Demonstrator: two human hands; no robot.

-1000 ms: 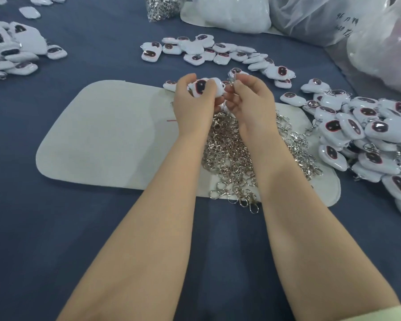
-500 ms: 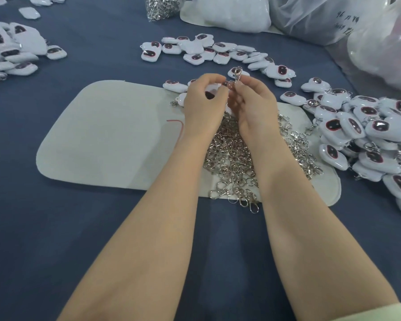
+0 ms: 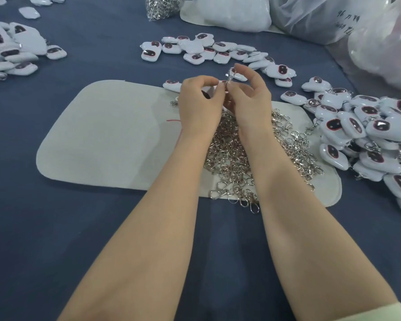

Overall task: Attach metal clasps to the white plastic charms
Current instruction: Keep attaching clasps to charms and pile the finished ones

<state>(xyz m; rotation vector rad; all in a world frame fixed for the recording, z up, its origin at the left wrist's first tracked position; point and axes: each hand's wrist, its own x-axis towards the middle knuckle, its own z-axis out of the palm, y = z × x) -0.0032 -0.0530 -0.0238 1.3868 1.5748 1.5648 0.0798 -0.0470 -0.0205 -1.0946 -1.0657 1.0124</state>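
Centre: left hand (image 3: pixel 200 101) grip curls round one charm (image 3: pixel 210 90), right hand (image 3: pixel 249 100) grip pinches a clasp (image 3: pixel 231 76) onto it, joining apparently unfinished. At 3 o'clock clasped charms (image 3: pixel 368 133) heap; bare charms (image 3: pixel 206 50) at 12, loose clasps (image 3: pixel 232 156) at 6 remain.

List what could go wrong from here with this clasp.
1. The right hand pinches the clasp by fingertips only; a slip would likely drop it into the clasp pile below.
2. The charm is mostly hidden in the left hand's grip, so lining it up with the clasp may go wrong.
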